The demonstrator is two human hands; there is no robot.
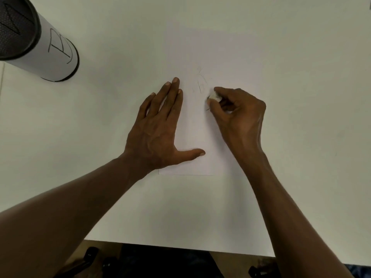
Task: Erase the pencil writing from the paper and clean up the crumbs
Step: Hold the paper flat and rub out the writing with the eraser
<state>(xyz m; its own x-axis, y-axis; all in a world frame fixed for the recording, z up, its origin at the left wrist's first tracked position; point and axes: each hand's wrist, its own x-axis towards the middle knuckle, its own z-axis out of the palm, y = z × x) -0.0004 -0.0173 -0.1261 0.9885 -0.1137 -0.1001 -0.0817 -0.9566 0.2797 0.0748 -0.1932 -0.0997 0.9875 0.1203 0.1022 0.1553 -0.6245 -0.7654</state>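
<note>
A white sheet of paper (197,125) lies on the white table, hard to tell from it except by its bottom edge. Faint pencil writing (201,83) shows near the sheet's middle, with a darker stroke just under my right thumb. My left hand (158,127) lies flat on the paper's left part, fingers spread and thumb stretched to the right. My right hand (239,113) pinches a small white eraser (214,96) between thumb and forefinger, its tip down on the paper beside the writing.
A white cylindrical container (46,49) with a dark rim and a hand-drawn letter stands at the far left. The table's (301,177) near edge runs across the bottom, with dark objects on the floor below it.
</note>
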